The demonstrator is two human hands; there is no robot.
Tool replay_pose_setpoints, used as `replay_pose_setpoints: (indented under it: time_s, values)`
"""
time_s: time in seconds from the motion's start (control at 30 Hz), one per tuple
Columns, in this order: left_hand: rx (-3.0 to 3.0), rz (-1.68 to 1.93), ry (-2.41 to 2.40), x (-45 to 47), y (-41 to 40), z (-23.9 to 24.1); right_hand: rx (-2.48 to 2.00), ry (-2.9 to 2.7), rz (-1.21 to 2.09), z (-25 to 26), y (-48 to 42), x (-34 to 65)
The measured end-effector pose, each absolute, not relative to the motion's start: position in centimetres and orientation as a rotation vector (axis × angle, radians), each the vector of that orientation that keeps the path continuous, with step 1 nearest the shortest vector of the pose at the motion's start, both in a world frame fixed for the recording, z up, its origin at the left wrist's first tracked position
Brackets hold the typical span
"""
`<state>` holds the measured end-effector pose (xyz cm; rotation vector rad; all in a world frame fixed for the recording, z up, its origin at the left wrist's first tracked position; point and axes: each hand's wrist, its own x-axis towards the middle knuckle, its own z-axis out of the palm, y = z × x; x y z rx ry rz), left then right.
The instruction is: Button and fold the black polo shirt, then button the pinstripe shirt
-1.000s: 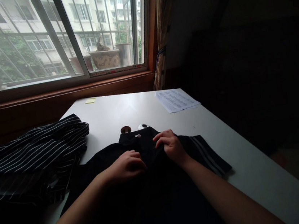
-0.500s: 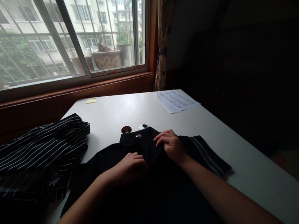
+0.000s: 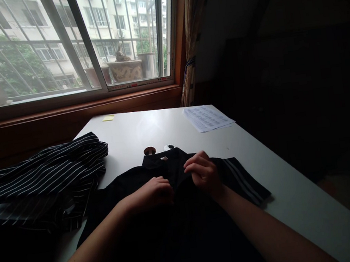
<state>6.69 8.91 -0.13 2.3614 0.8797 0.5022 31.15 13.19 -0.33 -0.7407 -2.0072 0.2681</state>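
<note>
A black collared shirt (image 3: 120,182) lies spread on the white table, its collar at the far side and a small pale label inside the neck. Two grey stripes run along its right sleeve (image 3: 241,178). My left hand (image 3: 157,191) rests at the middle of the front, fingers curled into the dark cloth. Just below the collar on the right, my right hand (image 3: 203,172) pinches the front edge of the shirt and lifts it a little. The fingertips of my left hand are partly hidden, and the lower part of the shirt is lost in shadow.
A black garment with white stripes (image 3: 55,171) is heaped on the left of the table (image 3: 136,127). Printed sheets (image 3: 208,117) and a yellow sticky note (image 3: 108,118) lie toward the back. Two round openings (image 3: 150,150) sit beyond the collar. A window and curtain (image 3: 189,74) stand behind.
My right hand has shifted slightly right with the shirt's edge, which is raised a little more. My left hand stays almost in place. The whole view has moved slightly.
</note>
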Motion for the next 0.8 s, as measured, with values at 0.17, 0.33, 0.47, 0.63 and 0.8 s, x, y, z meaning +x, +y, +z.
replay_pose_setpoints:
  time_s: [0.17, 0.33, 0.47, 0.63, 0.8]
  values:
    - [2.370, 0.536, 0.866, 6.7, 8.8, 0.1, -0.634, -2.251, 0.285, 1.8, 13.4, 30.3]
    - [2.384, 0.532, 0.866, 6.7, 8.8, 0.1, -0.840, -2.355, 0.655, 5.1, 12.5, 28.8]
    - [2.392, 0.524, 0.848, 6.6, 9.0, -0.2, -1.141, -2.226, 0.987, 4.1, 9.9, 28.4]
    - [2.369, 0.536, 0.886, 6.6, 9.0, -0.4, -1.317, -2.183, 0.909, 0.7, 6.6, 28.3]
    - [2.328, 0.531, 0.902, 6.7, 8.8, -0.1, -1.339, -2.247, 0.609, -0.2, 5.2, 28.2]
